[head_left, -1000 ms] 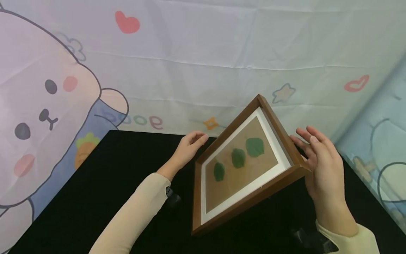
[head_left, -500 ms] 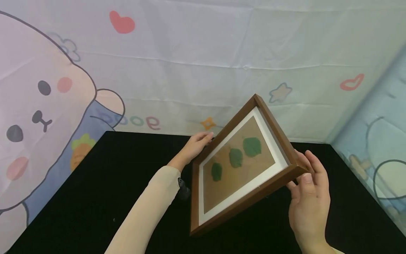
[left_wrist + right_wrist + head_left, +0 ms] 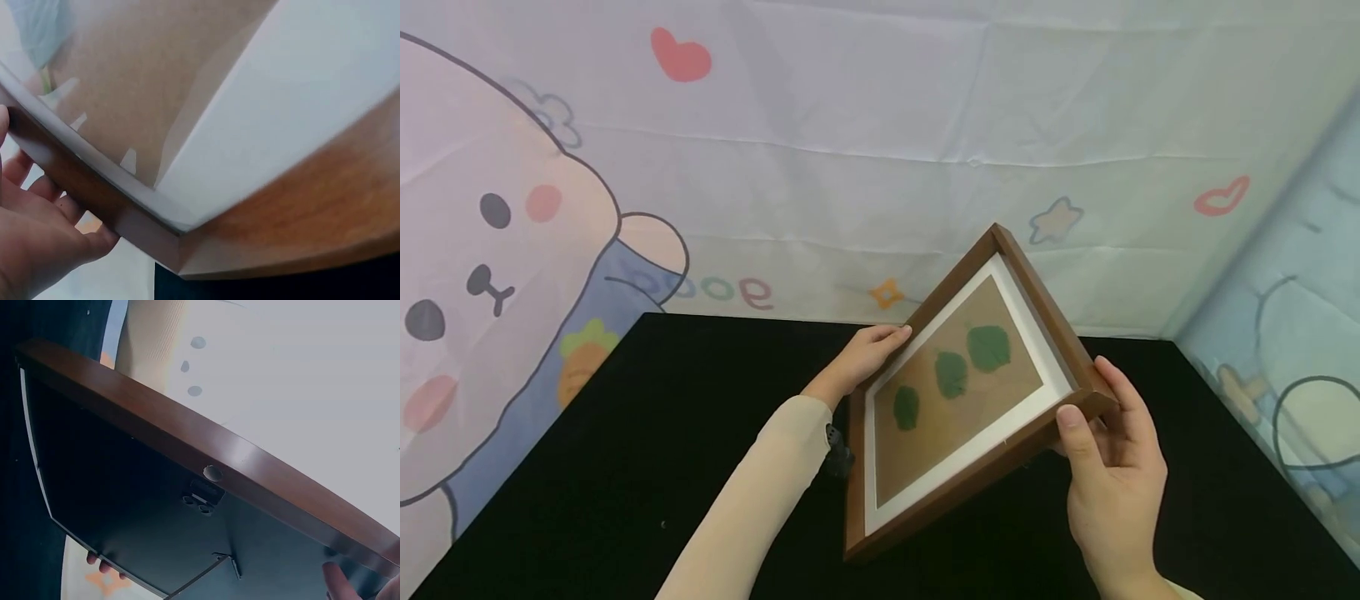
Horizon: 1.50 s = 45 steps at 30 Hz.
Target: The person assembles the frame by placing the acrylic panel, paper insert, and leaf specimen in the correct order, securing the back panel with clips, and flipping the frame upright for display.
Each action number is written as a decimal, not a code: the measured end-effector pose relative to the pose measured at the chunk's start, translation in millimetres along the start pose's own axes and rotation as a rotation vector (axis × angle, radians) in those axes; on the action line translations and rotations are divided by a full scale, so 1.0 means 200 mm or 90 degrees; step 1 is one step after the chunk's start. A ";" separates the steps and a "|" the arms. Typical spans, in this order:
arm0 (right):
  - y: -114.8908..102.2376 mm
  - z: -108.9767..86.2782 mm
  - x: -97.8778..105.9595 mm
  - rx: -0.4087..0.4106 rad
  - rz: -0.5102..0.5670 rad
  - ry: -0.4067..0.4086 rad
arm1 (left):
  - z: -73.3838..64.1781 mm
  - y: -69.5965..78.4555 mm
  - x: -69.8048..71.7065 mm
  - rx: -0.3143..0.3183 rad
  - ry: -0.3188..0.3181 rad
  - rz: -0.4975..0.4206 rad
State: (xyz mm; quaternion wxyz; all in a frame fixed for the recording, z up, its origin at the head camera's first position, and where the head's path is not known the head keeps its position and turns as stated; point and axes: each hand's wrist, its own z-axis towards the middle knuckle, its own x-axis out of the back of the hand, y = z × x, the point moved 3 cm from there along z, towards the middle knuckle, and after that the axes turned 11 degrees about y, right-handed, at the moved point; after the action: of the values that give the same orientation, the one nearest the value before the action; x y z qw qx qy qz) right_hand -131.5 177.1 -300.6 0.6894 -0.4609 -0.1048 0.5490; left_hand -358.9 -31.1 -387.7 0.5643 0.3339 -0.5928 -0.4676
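A brown wooden picture frame [image 3: 973, 477] is held up and tilted, its front facing the head camera. Inside its white mat, several green leaves [image 3: 951, 375] lie on a tan backing. My left hand [image 3: 865, 358] holds the upper left side, thumb at the front and fingers behind. At the lower right corner my right hand [image 3: 1116, 475] grips the frame, thumb on the front edge, the other fingers round the side and behind. The right wrist view shows the dark back panel [image 3: 125, 475] with a thin stand leg [image 3: 199, 576] and a small dark fitting [image 3: 203, 497].
A black table [image 3: 737, 375] lies below the frame. Behind it hangs a pale cloth backdrop [image 3: 850, 100] with a cartoon animal and hearts, and a bluish cloth [image 3: 1307, 292] closes off the right side. A dark wrist device [image 3: 837, 454] sits at the left cuff.
My left hand has moved right and taken hold of the frame's upper left side. The right hand has shifted down and left, and its thumb now presses the front edge. The frame stays tilted.
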 end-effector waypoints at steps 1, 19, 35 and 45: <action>0.00 0.00 0.00 -0.004 -0.007 0.003 | 0.00 0.00 0.00 0.001 0.004 -0.006; 0.13 0.23 -0.06 -0.024 0.115 -0.070 | -0.05 -0.05 0.12 0.029 0.153 -0.087; 0.28 0.45 -0.10 -0.117 0.048 -0.149 | -0.17 -0.07 0.23 0.090 0.269 -0.115; 0.41 0.61 -0.08 -0.184 0.082 -0.255 | -0.28 -0.06 0.25 0.144 0.274 -0.147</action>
State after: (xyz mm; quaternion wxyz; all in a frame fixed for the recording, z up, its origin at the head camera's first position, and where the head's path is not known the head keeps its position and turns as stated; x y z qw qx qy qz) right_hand -270.4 224.7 -288.8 0.5455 -0.4422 -0.2875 0.6514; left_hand -312.5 -90.5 -385.5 0.5796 0.5519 -0.4656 -0.3778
